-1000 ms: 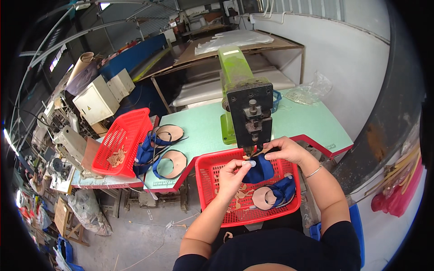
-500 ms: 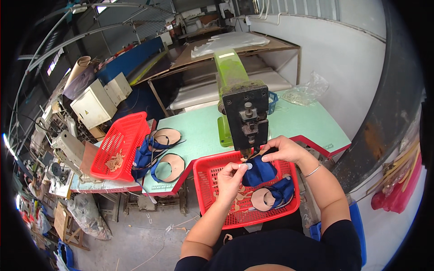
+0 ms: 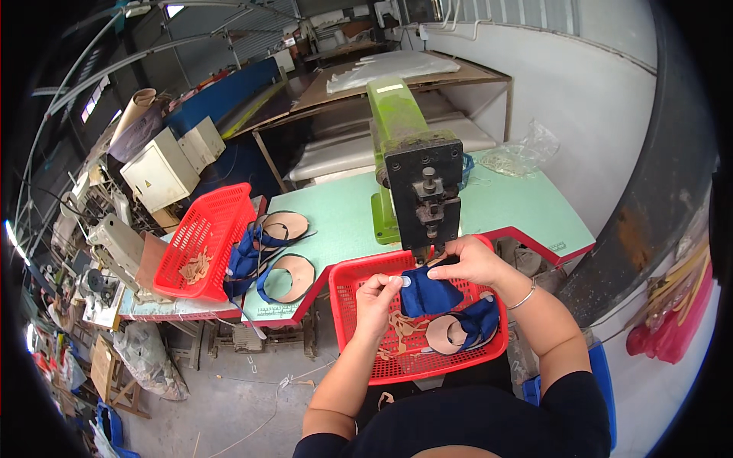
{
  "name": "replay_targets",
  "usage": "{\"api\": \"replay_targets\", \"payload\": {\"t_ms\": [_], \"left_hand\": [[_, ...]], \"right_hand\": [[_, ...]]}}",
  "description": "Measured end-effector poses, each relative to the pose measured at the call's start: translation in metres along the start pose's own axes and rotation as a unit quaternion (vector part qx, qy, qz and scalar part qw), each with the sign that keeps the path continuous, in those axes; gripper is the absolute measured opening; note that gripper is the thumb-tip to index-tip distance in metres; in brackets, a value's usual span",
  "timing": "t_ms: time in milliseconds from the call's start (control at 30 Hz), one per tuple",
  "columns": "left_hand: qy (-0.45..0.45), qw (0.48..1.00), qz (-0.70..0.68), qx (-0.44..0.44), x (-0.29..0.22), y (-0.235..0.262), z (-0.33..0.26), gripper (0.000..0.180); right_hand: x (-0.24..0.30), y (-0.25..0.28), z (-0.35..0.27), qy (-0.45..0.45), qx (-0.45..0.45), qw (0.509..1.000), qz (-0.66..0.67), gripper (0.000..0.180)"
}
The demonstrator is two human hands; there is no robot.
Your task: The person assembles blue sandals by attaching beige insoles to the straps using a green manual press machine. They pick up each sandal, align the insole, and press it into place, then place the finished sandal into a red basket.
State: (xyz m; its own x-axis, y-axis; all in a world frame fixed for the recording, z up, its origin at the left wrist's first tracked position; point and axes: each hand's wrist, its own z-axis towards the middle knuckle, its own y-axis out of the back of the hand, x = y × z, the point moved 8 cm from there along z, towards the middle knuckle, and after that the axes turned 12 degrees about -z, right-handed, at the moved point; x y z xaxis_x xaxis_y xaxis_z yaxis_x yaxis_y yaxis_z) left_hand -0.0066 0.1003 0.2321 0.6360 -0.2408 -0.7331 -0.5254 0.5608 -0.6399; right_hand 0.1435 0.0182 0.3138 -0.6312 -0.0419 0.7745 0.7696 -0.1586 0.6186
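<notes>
A blue fabric piece hangs between my two hands, just below the black head of a green press-like machine. My left hand is pinched at the fabric's left corner, where a small round whitish disc shows by the fingertips. My right hand grips the upper right edge between thumb and fingers. Beneath them is a red plastic basket, holding tan scraps and a blue strapped piece with a beige ring-shaped part.
On the green tabletop, more blue pieces with beige ring parts lie at the left. A second red basket with tan scraps stands beside them. A clear bag rests at the far right, and a dark curved column rises on the right.
Both hands have shifted slightly left with the blue fabric, which now spreads flatter and faces me more. The fabric's upper edge has come a little away from the machine head.
</notes>
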Motion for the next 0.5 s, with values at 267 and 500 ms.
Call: {"api": "replay_targets", "payload": {"t_ms": [267, 500], "left_hand": [[0.102, 0.978, 0.161, 0.080, 0.004, -0.009, 0.002, 0.009], [0.053, 0.890, 0.403, 0.206, 0.002, -0.036, -0.005, 0.019]], "right_hand": [[0.021, 0.005, 0.002, 0.111, -0.120, 0.969, -0.185, 0.039], [0.004, -0.022, -0.025, 0.130, -0.188, 0.932, -0.281, 0.030]]}}
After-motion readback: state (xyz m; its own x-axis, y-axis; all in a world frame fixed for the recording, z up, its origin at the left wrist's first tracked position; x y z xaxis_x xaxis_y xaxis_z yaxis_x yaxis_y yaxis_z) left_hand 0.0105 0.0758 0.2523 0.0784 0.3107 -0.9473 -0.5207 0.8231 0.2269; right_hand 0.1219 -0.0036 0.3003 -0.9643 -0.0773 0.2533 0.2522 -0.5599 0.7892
